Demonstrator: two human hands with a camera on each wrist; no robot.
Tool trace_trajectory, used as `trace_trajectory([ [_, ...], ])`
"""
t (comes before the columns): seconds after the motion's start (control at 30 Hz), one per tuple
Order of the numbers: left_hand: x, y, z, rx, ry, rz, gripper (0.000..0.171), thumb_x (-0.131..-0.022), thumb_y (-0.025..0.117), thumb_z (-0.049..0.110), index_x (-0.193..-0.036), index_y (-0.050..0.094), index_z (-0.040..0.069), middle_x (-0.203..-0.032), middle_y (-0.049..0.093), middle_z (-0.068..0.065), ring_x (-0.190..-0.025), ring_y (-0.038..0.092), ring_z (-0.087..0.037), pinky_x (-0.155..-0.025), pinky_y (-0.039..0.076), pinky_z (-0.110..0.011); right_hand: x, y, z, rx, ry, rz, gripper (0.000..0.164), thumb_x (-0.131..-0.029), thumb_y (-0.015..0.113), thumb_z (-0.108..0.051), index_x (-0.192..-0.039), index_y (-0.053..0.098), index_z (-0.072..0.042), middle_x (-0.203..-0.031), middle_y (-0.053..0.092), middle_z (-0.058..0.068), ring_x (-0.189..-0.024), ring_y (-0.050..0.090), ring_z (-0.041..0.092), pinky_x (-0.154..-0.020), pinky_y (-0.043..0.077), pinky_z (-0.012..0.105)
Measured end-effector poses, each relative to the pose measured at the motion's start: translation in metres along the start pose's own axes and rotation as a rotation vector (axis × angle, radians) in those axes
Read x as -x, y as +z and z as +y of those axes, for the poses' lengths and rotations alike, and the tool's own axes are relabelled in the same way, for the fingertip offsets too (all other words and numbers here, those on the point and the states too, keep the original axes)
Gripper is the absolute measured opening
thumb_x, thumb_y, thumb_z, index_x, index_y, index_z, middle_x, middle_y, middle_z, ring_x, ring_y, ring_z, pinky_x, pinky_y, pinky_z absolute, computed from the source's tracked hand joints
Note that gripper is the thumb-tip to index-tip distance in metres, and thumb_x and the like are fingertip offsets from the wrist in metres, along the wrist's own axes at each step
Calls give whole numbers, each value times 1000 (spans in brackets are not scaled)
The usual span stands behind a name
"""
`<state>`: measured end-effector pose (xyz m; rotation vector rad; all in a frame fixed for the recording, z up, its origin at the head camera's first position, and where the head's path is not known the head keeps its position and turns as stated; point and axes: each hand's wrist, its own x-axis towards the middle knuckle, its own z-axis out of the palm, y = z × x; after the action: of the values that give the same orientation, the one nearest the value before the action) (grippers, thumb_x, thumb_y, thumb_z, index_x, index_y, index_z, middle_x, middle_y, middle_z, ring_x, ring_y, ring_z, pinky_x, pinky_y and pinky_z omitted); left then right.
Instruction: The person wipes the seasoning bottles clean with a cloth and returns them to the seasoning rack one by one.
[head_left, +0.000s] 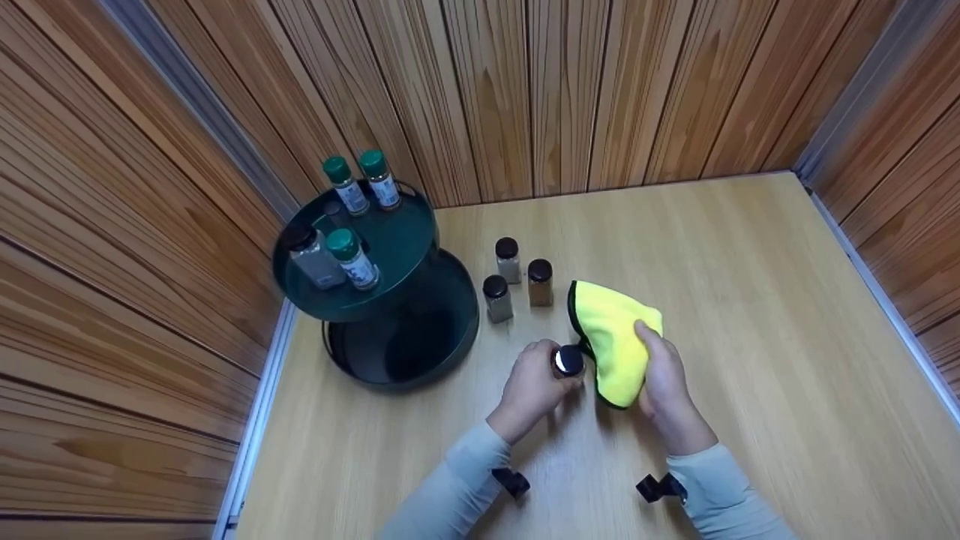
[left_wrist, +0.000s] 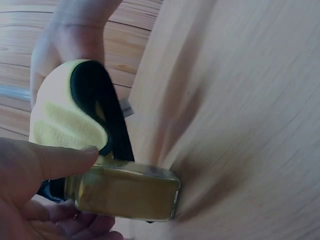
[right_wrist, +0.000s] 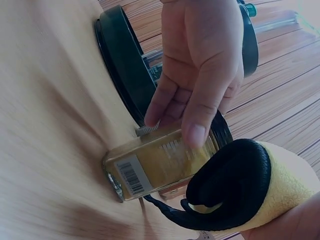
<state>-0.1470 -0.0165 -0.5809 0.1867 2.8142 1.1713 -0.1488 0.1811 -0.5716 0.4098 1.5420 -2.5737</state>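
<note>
My left hand [head_left: 534,382] grips a square glass spice jar [left_wrist: 127,192] near its black cap [head_left: 568,360], thumb on one side and fingers on the other. Brownish-yellow powder fills the jar, and a barcode label [right_wrist: 132,175] shows on it in the right wrist view. In my right hand [head_left: 664,375] is a folded yellow cloth [head_left: 616,337] with black edging, pinched between thumb and fingers. The cloth's black-edged fold lies right beside the jar, overlapping it in the left wrist view.
Beyond my hands stand black-capped spice jars [head_left: 540,283] on the wooden table [head_left: 750,300]. To the left is a dark green two-tier round rack [head_left: 401,289]; its upper tier carries green-capped bottles [head_left: 352,259] and a larger black-capped jar [head_left: 313,256]. Wood-panelled walls [head_left: 487,97] border the table.
</note>
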Motion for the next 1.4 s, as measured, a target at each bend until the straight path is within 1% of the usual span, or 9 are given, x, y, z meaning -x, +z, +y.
trace_trajectory([
  [0.2, -5, -9, -5, 43, 82, -66, 43, -73, 91, 15, -111, 73, 5, -109, 74, -9, -100, 66, -18, -92, 52, -30, 0, 4, -1, 21, -9, 3, 40, -107, 52, -39, -115, 56, 0, -91, 70, 5, -82, 68, 17, -73, 57, 31],
  [0.37, -7, -11, -9, 80, 110, -87, 43, -74, 90, 12, -114, 75, 5, -109, 76, -8, -102, 68, -21, -91, 52, -29, 0, 10, 3, 55, -24, 4, 40, -106, 53, -39, -114, 56, 1, -90, 70, 5, -81, 68, 17, -72, 57, 31],
  [0.53, -7, -12, -10, 135, 78, -102, 40, -74, 89, 9, -112, 75, 10, -108, 76, -3, -107, 69, -24, -92, 52, -29, 2, 16, 21, 125, -36, -22, 42, -106, 54, -38, -111, 58, 3, -86, 69, 8, -75, 67, 18, -67, 56, 31],
  [0.77, -6, -9, -9, 123, 1, -120, 46, -77, 88, 15, -120, 73, 10, -119, 74, -2, -114, 66, -16, -98, 52, -32, 1, 9, 55, 288, -5, 36, 39, -107, 53, -37, -109, 65, 1, -85, 70, 6, -75, 66, 16, -71, 54, 30],
  [0.9, -6, -9, -8, 121, -16, -129, 48, -79, 88, 16, -124, 72, 10, -123, 73, -4, -117, 65, -17, -101, 51, -34, 1, 11, 49, 280, 49, 29, 41, -106, 52, -39, -111, 63, 0, -87, 69, 7, -77, 65, 16, -72, 54, 30],
  [1.0, -6, -11, -11, 118, 18, -119, 44, -78, 88, 16, -119, 73, 10, -118, 74, -4, -114, 67, -21, -97, 51, -32, 6, 20, 29, 205, 32, 11, 39, -107, 52, -36, -110, 61, 2, -86, 68, 6, -76, 64, 16, -70, 54, 30],
  [1.1, -6, -11, -13, 117, 58, -107, 40, -77, 88, 16, -115, 74, 11, -112, 75, -3, -109, 68, -22, -93, 52, -30, 10, 24, 18, 143, -31, -13, 36, -107, 51, -32, -107, 59, 3, -84, 66, 7, -74, 64, 17, -66, 54, 31],
  [1.23, -7, -10, -13, 108, 52, -119, 42, -77, 88, 18, -116, 74, 13, -114, 74, 0, -111, 68, -20, -95, 52, -30, 7, 18, 32, 158, -62, 3, 38, -107, 52, -33, -108, 60, 3, -84, 67, 8, -74, 64, 18, -66, 54, 31],
  [1.4, -8, -9, -11, 98, -24, -152, 52, -79, 89, 18, -127, 70, 11, -126, 71, -4, -119, 64, -17, -103, 50, -35, 1, 10, 50, 262, 65, 16, 41, -108, 50, -39, -115, 62, -1, -91, 70, 5, -80, 66, 15, -76, 55, 30],
])
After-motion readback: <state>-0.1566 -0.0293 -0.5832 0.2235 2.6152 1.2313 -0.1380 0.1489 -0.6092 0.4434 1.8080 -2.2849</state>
